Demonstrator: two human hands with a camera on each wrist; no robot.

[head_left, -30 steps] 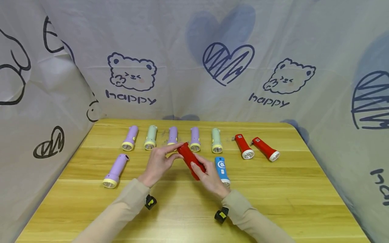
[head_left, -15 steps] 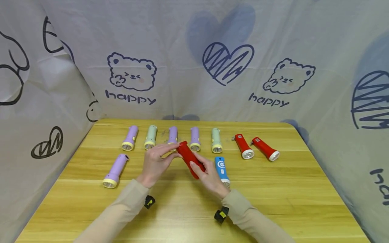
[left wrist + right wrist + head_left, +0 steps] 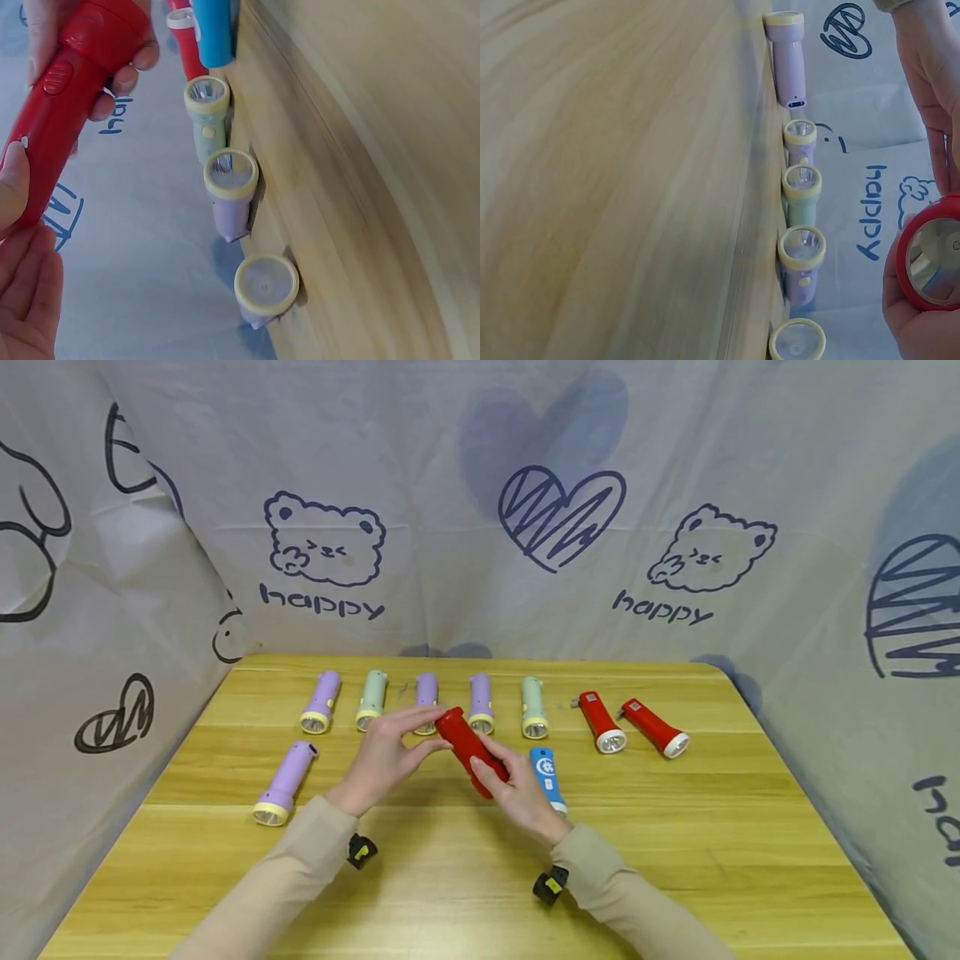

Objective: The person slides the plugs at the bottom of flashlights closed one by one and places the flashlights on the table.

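A red flashlight [image 3: 467,745] is held above the table, its tail toward the back left. My right hand [image 3: 520,792] grips it near the head, thumb along the top. My left hand [image 3: 384,758] pinches the tail end between thumb and fingers. In the left wrist view the switch [image 3: 58,77] on the red body shows, with the left thumb [image 3: 13,184] lying on the tail part. The right wrist view shows the clear lens [image 3: 937,259] in its red rim. Just right of my right hand lies a blue flashlight [image 3: 547,777], partly covered by it.
Along the back of the wooden table [image 3: 675,860] lie purple flashlights [image 3: 324,697], green flashlights [image 3: 533,703] and two red flashlights with white rims [image 3: 598,718]. Another purple flashlight [image 3: 288,779] lies front left. A patterned cloth [image 3: 450,527] hangs behind and at the sides.
The red flashlight stays in both hands and has tilted slightly. My left wrist has shifted a little to the left. The flashlights on the table have not moved.
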